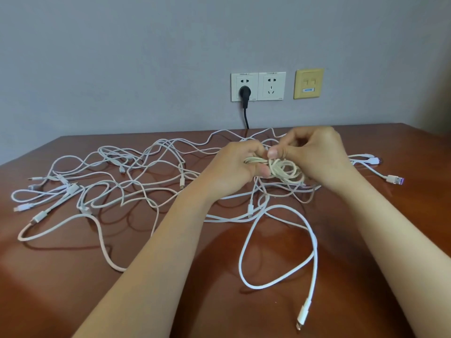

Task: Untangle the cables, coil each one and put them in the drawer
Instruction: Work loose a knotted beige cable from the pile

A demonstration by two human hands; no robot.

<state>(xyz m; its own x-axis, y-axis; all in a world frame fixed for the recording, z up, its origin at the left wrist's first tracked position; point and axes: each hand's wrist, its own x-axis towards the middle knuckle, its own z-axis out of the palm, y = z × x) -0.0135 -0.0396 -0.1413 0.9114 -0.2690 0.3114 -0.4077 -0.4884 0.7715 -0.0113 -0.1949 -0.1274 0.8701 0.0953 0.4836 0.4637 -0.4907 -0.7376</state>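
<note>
Fingers of both hands, left hand [240, 164] and right hand [317, 154], grasp a cream cable coil [284, 169] above tangled white cables [127, 176] on the surface [195, 289].

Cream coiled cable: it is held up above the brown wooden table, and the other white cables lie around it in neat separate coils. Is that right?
Not quite. The head view shows the cream coiled cable held above the brown wooden table, but the other white cables are not coiled. They lie loose and tangled, spread across the tabletop.
</note>
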